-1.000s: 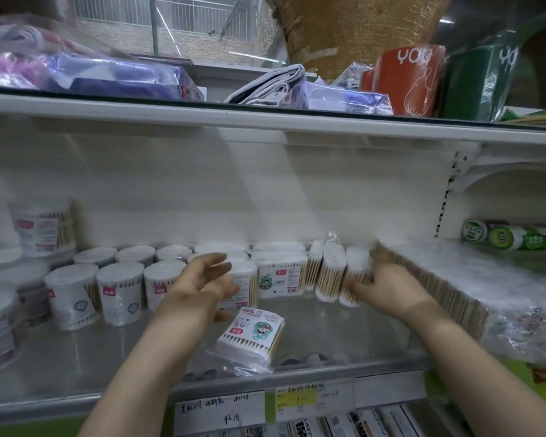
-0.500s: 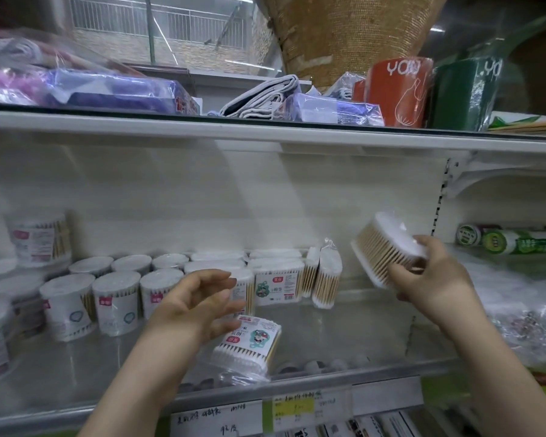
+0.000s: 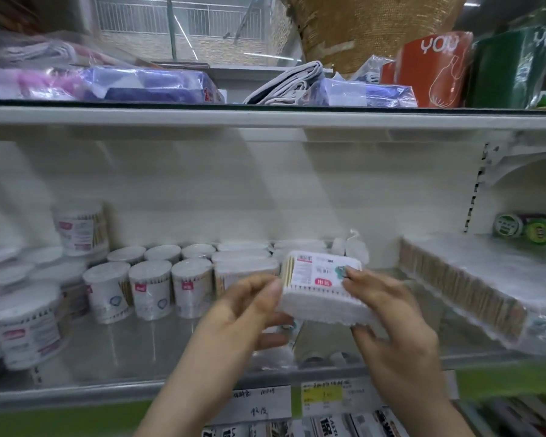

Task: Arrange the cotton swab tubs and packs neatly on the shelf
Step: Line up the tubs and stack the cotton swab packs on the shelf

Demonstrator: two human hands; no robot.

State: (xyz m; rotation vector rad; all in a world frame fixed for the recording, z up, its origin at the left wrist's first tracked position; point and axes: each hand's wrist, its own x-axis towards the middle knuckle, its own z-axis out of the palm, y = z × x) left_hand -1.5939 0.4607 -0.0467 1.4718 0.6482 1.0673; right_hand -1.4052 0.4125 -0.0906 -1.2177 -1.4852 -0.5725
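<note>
Currently both hands hold one flat cotton swab pack (image 3: 320, 290) in the air in front of the shelf (image 3: 123, 351), above its front part and clear of its surface.

Left hand (image 3: 243, 313): thumb pressed on the pack's left end, fingers curled beneath it.

Right hand (image 3: 391, 329): thumb on the top face at the right edge of the label, fingers curled under the right end.

Pack is tilted with the label face toward the camera. White swab tips run along the near edge, and wooden sticks show at the left end.

Round tubs (image 3: 150, 290) stand upright in rows on the shelf left of the hands, touching one another. More tubs at far left are blurred, and one stacked tub (image 3: 79, 228) sits higher than the rest.

A second pack (image 3: 292, 331) lies on the shelf below the held pack, mostly hidden by the hands. Bagged swabs (image 3: 355, 250) stand behind the held pack, at the right end of the tub rows. A long wrapped pack (image 3: 460, 288) of swabs fills the shelf's right side. Green rolls (image 3: 530, 230) lie at the far right rear.

Price labels (image 3: 262, 402) hang on the shelf's front edge; their writing is not legible.
</note>
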